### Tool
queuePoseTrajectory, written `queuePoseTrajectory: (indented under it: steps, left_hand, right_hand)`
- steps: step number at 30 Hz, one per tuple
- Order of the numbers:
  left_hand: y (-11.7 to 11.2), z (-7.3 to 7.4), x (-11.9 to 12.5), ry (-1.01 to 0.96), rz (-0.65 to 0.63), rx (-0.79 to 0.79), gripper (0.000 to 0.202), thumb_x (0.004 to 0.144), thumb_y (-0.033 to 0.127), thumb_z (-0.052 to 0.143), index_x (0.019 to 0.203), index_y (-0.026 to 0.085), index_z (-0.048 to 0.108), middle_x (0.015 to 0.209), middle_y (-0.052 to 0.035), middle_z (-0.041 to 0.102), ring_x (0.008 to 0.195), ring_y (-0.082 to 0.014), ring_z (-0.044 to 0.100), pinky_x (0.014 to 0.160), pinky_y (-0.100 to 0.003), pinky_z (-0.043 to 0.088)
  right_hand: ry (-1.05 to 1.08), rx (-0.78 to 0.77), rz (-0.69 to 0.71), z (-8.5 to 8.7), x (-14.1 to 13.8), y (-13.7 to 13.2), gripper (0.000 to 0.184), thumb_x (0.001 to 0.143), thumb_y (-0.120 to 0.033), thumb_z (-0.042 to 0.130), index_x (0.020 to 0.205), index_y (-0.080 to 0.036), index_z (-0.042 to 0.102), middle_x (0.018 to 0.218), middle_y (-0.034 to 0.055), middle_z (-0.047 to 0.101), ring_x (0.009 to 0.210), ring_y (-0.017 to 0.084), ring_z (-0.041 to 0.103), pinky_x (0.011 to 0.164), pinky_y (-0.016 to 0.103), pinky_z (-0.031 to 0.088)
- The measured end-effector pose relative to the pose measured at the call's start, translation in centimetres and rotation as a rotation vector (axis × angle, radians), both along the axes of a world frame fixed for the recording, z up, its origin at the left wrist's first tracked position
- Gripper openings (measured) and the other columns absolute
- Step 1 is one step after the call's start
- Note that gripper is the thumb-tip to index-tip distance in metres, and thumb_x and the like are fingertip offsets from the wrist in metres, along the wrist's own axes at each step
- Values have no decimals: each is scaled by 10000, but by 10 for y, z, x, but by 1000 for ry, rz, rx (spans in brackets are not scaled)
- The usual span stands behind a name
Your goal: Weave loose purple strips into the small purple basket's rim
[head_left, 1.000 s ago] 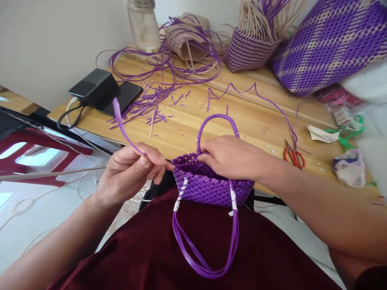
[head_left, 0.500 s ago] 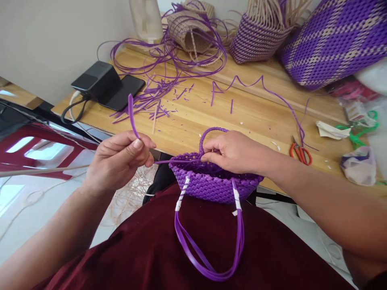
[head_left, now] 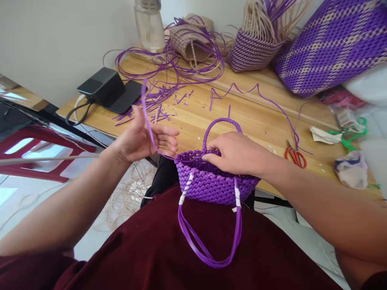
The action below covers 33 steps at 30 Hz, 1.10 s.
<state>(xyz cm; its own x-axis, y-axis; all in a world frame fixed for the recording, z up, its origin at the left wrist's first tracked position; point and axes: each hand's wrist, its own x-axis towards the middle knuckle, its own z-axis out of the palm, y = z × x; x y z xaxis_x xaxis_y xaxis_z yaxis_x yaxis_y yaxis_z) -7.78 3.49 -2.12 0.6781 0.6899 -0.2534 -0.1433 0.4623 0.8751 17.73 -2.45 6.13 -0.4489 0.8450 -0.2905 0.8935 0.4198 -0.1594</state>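
The back handle (head_left: 223, 120) is braided; the front handle (head_left: 218, 264) is not. Right hand (head_left: 231, 152) pinches the braid's base; left hand (head_left: 137, 139) spreads behind a strip (head_left: 145, 108).

No lettering, brand, number or sign can be read; on the crumpled plastic bag (head_left: 351, 172) right of the orange-handled cutters (head_left: 291, 152), any print is too small to make out.

At ten o'clock a boxy black device (head_left: 101, 85) is seen beside a flat black phone (head_left: 130, 98), while a translucent cylindrical bottle (head_left: 148, 30) is placed at eleven, a large purple-and-cream woven basket (head_left: 329, 50) is seen tilted at two, and red openwork furniture (head_left: 36, 172) is glimpsed at nine.
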Motion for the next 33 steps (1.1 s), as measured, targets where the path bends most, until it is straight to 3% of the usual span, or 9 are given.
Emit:
queuePoseTrajectory:
  steps: [4, 8, 14, 19, 23, 27, 29, 33]
  left_hand:
    - [-4, -1, 33, 169, -86, 24, 396, 779, 452, 746, 993, 120, 760, 950, -135, 760, 830, -218, 710, 782, -322, 564]
    - [-12, 14, 52, 300, -269, 225, 282, 741, 338, 757, 935, 136, 777, 900, -93, 760, 775, -186, 682, 727, -281, 533]
    - [-8, 30, 62, 568, -410, 559, 229, 698, 279, 693, 882, 162, 764, 661, 15, 671, 575, -109, 559, 518, -197, 377]
    - [-10, 37, 73, 657, -388, 731, 245, 720, 275, 637, 900, 179, 771, 680, 30, 680, 596, -107, 551, 559, -198, 381]
    - [-11, 34, 79, 715, -367, 781, 237, 723, 288, 630, 873, 168, 768, 678, 22, 672, 619, -119, 554, 577, -209, 380]
    - [-6, 35, 80, 661, -486, 669, 258, 739, 360, 628, 874, 181, 754, 677, 26, 656, 593, -117, 528, 572, -220, 375]
    - [-4, 37, 81, 647, -488, 640, 259, 738, 367, 626, 878, 184, 743, 669, 27, 649, 582, -118, 523, 570, -226, 373]
    - [-12, 39, 85, 739, -458, 822, 156, 736, 314, 613, 778, 178, 676, 596, 33, 571, 554, -122, 488, 539, -241, 330]
  right_hand:
    - [-10, 25, -34, 0, -3, 0, 331, 885, -390, 579, 645, -178, 661, 655, 44, 637, 584, 143, 469, 559, 303, 243]
    - [-36, 20, -63, -1, -7, -1, 264, 821, -381, 608, 663, -189, 696, 649, 53, 649, 613, 168, 514, 562, 305, 266]
    - [-74, 93, -37, 3, -10, -8, 251, 804, -391, 612, 742, -170, 715, 697, 85, 674, 636, 204, 571, 552, 321, 278]
    - [-71, 38, 74, 11, 12, -11, 205, 901, -294, 558, 828, -174, 709, 777, 73, 693, 709, 188, 582, 618, 309, 310]
    - [-89, 57, 55, 9, 24, -10, 260, 928, -235, 503, 764, -165, 692, 741, 73, 678, 672, 171, 556, 610, 316, 279]
    - [-34, 62, 36, 7, 26, -10, 238, 907, -215, 515, 756, -173, 694, 740, 64, 679, 670, 160, 540, 614, 311, 274]
    - [-19, 82, 23, 6, 26, -12, 239, 903, -223, 516, 753, -174, 696, 747, 64, 682, 680, 163, 541, 619, 311, 275]
    - [8, 126, 5, 3, 24, -16, 246, 893, -220, 522, 728, -176, 699, 733, 62, 680, 683, 170, 542, 623, 314, 281]
